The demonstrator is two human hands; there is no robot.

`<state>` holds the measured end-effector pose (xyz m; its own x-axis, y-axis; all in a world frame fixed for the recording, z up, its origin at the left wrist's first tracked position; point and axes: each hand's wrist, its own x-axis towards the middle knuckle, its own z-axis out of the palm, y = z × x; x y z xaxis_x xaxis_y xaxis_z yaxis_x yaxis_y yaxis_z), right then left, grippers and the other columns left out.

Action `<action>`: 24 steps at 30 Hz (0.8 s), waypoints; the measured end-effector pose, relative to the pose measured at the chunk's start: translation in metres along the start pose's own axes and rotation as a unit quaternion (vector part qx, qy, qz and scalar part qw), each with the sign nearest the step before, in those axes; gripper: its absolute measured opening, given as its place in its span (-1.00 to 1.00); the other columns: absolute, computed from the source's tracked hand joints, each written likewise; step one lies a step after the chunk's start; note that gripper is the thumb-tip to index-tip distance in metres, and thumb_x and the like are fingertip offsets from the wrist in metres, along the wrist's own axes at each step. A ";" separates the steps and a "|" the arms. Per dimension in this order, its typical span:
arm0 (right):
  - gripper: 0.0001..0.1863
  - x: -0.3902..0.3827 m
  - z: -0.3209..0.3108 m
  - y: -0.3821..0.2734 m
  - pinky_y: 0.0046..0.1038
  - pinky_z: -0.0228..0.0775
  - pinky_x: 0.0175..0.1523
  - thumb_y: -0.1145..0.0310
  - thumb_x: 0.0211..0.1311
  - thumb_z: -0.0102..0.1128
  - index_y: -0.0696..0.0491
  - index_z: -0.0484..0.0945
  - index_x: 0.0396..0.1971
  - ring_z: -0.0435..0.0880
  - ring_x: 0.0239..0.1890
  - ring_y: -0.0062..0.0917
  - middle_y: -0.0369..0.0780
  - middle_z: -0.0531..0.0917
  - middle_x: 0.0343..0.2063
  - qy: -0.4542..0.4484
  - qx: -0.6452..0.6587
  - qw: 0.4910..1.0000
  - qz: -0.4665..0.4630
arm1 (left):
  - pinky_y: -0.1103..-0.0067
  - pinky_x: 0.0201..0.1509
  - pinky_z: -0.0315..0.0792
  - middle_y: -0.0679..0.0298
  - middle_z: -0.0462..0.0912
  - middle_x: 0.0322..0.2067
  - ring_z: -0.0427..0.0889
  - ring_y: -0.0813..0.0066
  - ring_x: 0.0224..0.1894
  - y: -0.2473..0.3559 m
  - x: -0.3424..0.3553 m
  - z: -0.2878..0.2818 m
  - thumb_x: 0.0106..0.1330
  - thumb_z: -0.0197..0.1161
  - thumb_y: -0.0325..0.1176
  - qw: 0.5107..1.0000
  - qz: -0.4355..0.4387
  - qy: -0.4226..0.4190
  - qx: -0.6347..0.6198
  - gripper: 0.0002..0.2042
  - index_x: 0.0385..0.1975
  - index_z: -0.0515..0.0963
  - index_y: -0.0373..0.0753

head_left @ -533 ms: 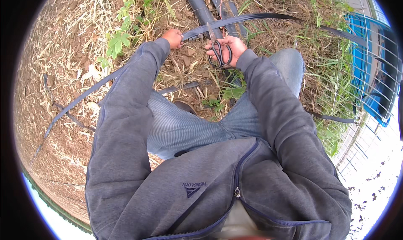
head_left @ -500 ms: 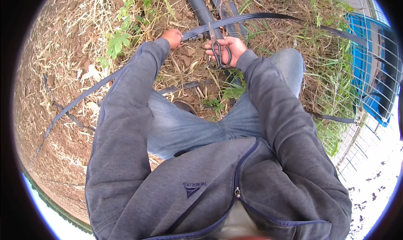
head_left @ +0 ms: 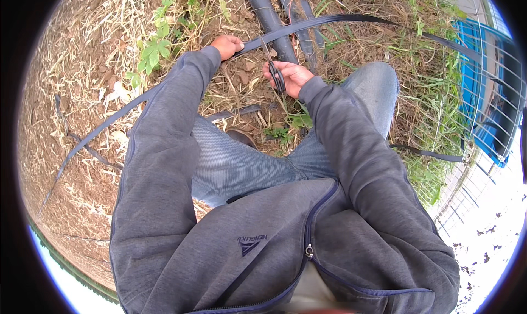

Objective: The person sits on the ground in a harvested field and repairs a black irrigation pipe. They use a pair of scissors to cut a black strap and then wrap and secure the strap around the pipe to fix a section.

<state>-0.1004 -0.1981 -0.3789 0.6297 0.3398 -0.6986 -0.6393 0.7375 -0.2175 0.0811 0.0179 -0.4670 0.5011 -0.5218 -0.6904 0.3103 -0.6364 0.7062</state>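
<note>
Pinched in my left hand (head_left: 227,46) is a flat dark strip (head_left: 301,27), running across above my legs and off to the lower left. Just right of it, my right hand (head_left: 291,76) grips black-handled scissors (head_left: 278,78), seen nearly edge-on, their blades reaching up to the strip beside my left hand; whether they touch it I cannot tell. Thick black pipes (head_left: 267,14) pass beneath the strip among dirt and straw.
My jeans-clad knees (head_left: 370,89) frame the ground below my hands. Leafy plants (head_left: 154,54) grow at upper left, grass (head_left: 422,105) on the right. A wire mesh with a blue object (head_left: 471,78) behind it stands at the right edge. Loose dark strips (head_left: 439,156) lie around.
My right hand has moved slightly down and left and turned, so the scissors now show nearly edge-on with blades at the strip. My left hand has shifted slightly up along the strip.
</note>
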 end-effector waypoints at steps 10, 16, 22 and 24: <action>-0.37 0.001 -0.003 0.014 -0.44 0.56 -0.31 0.01 0.16 0.48 0.02 0.54 0.14 0.59 -0.39 -0.60 -0.37 0.55 -0.41 0.098 -0.138 0.985 0.031 | 0.56 -0.36 0.45 0.35 0.62 -0.48 0.55 0.59 -0.49 -0.007 0.009 -0.002 0.39 0.27 -0.35 0.999 0.008 -0.013 0.031 -0.89 -0.32 0.62 -0.24; -0.29 -0.012 0.019 0.015 -0.30 0.61 -0.22 -0.09 0.24 0.36 0.04 0.43 0.24 0.60 -0.39 -0.51 -0.36 0.49 -0.51 0.097 -0.139 0.982 0.080 | 0.66 -0.51 0.43 0.37 0.59 -0.46 0.51 0.65 -0.58 0.005 0.001 -0.005 0.41 0.24 -0.36 0.995 -0.049 -0.011 -0.090 -0.89 -0.24 0.61 -0.27; -0.26 0.006 0.010 0.021 -0.47 0.45 -0.36 -0.06 0.21 0.42 0.08 0.41 0.24 0.53 -0.47 -0.62 -0.38 0.52 -0.50 0.126 -0.235 0.964 0.024 | 0.67 -0.48 0.43 0.42 0.56 -0.47 0.51 0.68 -0.55 0.017 -0.006 -0.007 0.43 0.22 -0.33 0.993 -0.033 -0.038 -0.103 -0.88 -0.26 0.61 -0.24; -0.13 0.015 0.007 0.022 -0.55 0.32 -0.46 -0.07 0.14 0.49 0.13 0.34 0.31 0.46 -0.55 -0.66 -0.40 0.51 -0.52 0.140 -0.252 0.958 0.006 | 0.69 -0.50 0.38 0.44 0.55 -0.49 0.49 0.70 -0.56 0.020 -0.008 -0.006 0.45 0.20 -0.32 0.993 -0.029 -0.041 -0.103 -0.88 -0.27 0.59 -0.21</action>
<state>-0.1019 -0.1726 -0.3892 0.5224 0.1244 -0.8436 -0.8221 0.3361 -0.4596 0.0876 0.0128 -0.4464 0.4132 -0.5369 -0.7355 0.5004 -0.5409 0.6760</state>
